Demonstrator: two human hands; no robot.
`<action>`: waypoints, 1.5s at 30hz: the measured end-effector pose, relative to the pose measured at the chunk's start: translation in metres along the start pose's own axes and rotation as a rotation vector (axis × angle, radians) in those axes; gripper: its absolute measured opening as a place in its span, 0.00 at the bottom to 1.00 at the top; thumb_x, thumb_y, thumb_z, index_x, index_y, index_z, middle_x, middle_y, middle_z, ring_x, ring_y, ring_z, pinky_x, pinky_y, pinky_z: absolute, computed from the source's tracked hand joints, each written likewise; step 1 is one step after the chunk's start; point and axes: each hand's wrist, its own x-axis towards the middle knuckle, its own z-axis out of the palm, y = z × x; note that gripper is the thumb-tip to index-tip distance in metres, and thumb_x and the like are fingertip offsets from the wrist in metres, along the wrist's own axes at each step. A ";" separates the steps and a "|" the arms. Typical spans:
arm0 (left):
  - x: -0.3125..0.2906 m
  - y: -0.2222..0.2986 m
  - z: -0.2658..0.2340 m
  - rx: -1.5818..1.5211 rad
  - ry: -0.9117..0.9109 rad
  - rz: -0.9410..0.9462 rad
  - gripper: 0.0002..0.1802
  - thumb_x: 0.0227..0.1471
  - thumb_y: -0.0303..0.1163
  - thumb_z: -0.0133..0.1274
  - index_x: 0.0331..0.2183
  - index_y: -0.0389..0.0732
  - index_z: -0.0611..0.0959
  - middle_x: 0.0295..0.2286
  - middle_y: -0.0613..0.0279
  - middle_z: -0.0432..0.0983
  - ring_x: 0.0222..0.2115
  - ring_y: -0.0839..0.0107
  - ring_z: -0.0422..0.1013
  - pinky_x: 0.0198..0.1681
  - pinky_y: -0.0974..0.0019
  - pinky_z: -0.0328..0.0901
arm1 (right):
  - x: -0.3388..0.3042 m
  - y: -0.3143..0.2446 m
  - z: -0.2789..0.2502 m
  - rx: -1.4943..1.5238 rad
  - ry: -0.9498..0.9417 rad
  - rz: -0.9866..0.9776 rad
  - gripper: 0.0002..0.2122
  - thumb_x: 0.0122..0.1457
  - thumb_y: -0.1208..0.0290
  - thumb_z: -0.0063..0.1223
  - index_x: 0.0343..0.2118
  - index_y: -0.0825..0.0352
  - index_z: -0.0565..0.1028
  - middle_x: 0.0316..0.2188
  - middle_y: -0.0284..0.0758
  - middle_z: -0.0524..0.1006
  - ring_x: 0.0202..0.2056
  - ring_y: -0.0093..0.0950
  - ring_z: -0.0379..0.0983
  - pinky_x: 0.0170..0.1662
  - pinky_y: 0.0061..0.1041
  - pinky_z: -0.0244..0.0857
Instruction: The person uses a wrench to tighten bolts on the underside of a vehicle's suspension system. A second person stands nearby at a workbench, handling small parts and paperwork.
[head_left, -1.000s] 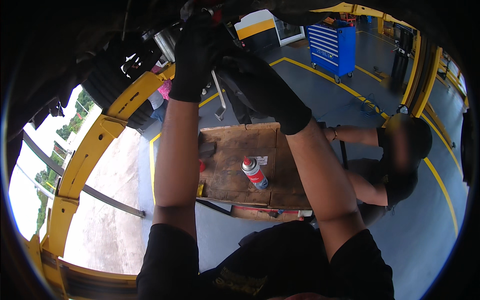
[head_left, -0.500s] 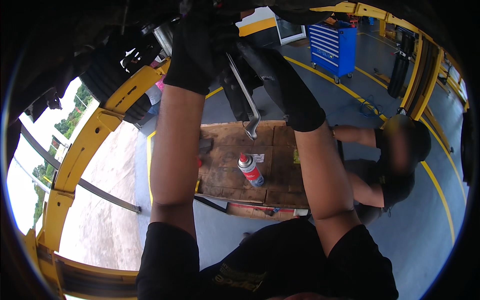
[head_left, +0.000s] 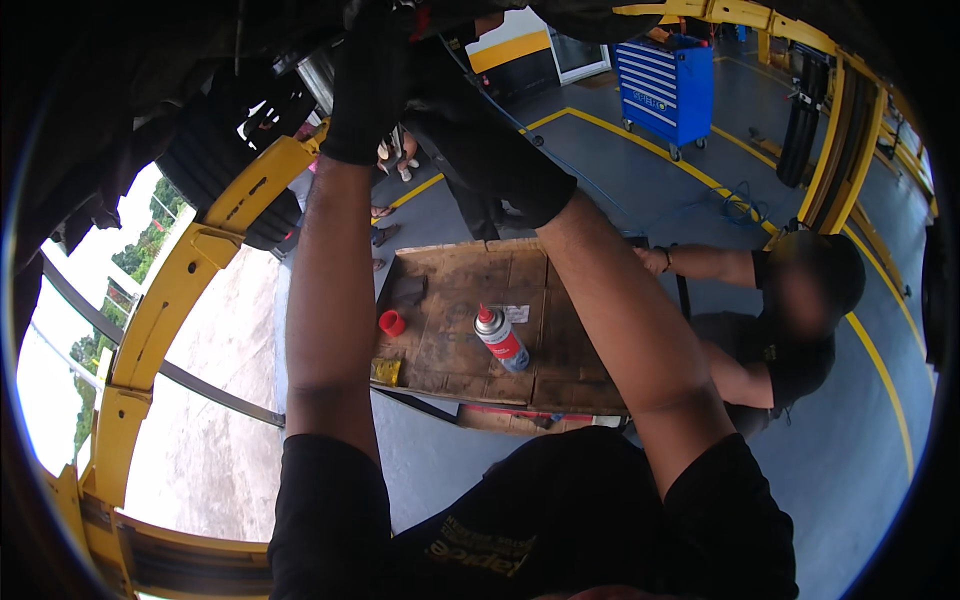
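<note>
Nearest to me I see my own dark shirt at the lower edge, and both bare forearms rising from it toward the top of the view. Between the arms, below, stands a worn wooden table (head_left: 450, 350) on a grey painted floor (head_left: 860, 470). On the boards a spray can (head_left: 500, 338) with a red band lies tilted near the middle; left of it sits a small red cap (head_left: 391, 322), and nearer the left front corner a small yellow object (head_left: 385, 371). A dark block (head_left: 408, 291) rests toward the far left of the top.

To the right of the table a co-worker (head_left: 770, 340) in a dark shirt crouches, one hand (head_left: 652, 260) touching the far right edge of the table.

On the left a yellow lift arm (head_left: 170, 300) curves past, with pale ground and greenery outside beyond it. Yellow lines cross the floor farther off, and a blue rolling tool cabinet (head_left: 665, 90) stands at the far right, near a yellow post.

At the top, my left hand (head_left: 368, 80) in a black glove reaches up into the dark vehicle underside (head_left: 150, 90); I cannot tell whether its fingers grip anything. My right hand (head_left: 490, 150), also black-gloved, is raised just beside it, and its grasp is hidden too.
</note>
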 end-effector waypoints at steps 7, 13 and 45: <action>-0.005 0.039 0.015 -0.422 0.176 -0.336 0.19 0.62 0.40 0.58 0.49 0.39 0.79 0.35 0.55 0.81 0.35 0.58 0.78 0.36 0.66 0.72 | -0.016 -0.016 -0.017 0.844 -0.053 0.553 0.18 0.60 0.70 0.62 0.54 0.64 0.77 0.51 0.42 0.78 0.52 0.33 0.76 0.54 0.28 0.71; 0.005 0.063 -0.021 -0.269 -0.065 -0.546 0.13 0.64 0.38 0.53 0.44 0.38 0.79 0.33 0.62 0.77 0.24 0.71 0.73 0.25 0.71 0.66 | -0.010 -0.032 -0.055 0.057 -0.223 -0.113 0.17 0.67 0.74 0.55 0.58 0.66 0.73 0.58 0.42 0.75 0.57 0.28 0.73 0.59 0.25 0.67; -0.008 0.029 -0.011 -0.189 0.048 -0.126 0.22 0.50 0.17 0.57 0.49 0.36 0.80 0.46 0.47 0.77 0.46 0.53 0.76 0.48 0.60 0.73 | 0.027 0.000 0.040 0.186 -0.105 0.159 0.10 0.52 0.71 0.67 0.38 0.63 0.83 0.37 0.38 0.84 0.39 0.33 0.83 0.43 0.29 0.77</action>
